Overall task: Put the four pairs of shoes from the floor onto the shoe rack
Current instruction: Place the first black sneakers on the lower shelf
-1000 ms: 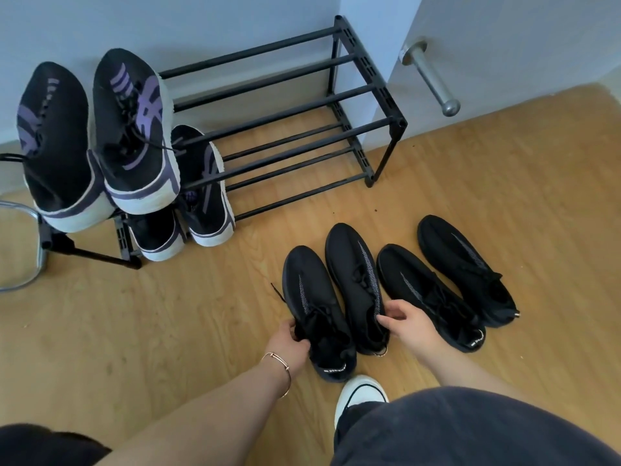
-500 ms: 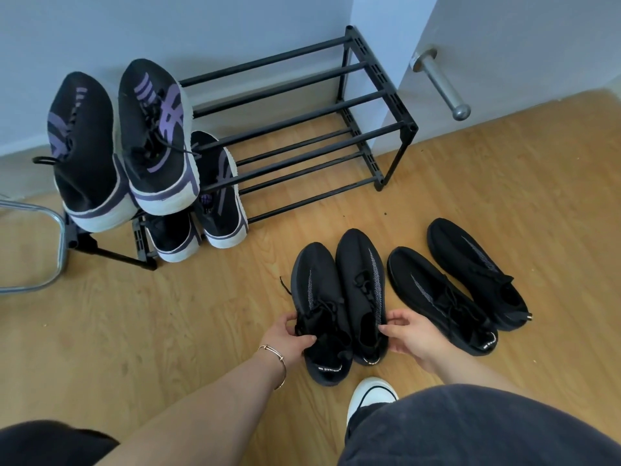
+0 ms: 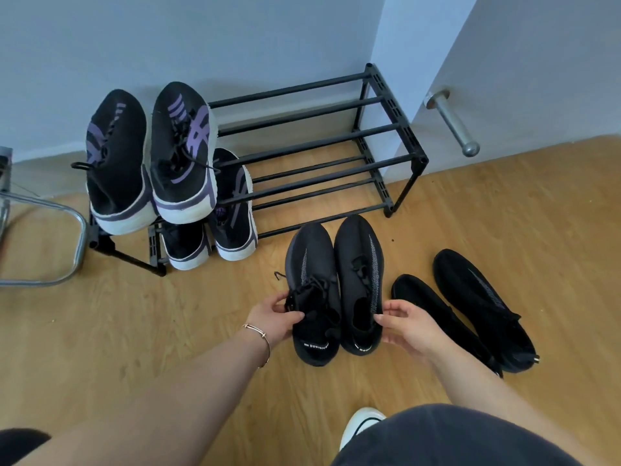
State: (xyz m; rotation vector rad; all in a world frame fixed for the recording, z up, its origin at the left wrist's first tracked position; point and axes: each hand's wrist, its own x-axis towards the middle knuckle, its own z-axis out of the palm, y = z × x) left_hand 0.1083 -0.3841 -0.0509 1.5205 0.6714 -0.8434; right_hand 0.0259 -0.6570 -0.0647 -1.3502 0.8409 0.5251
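A black two-tier shoe rack (image 3: 386,163) stands against the wall. One black-and-purple pair (image 3: 151,156) sits on the left of its top tier, another such pair (image 3: 232,210) on the bottom tier below. In front of the rack I hold a black knit pair side by side: my left hand (image 3: 275,317) grips the collar of the left shoe (image 3: 311,287), my right hand (image 3: 406,324) grips the collar of the right shoe (image 3: 361,274). A second black pair (image 3: 470,311) lies on the floor to the right.
A door with a metal handle (image 3: 452,124) stands just right of the rack. A chrome tube frame (image 3: 67,216) rests on the wood floor at the left. My white-shoed foot (image 3: 359,423) and dark trouser leg fill the bottom edge.
Both hands closed on the collars of the left black pair and drew the two shoes together, carrying them forward toward the rack. The other black pair stayed on the floor.
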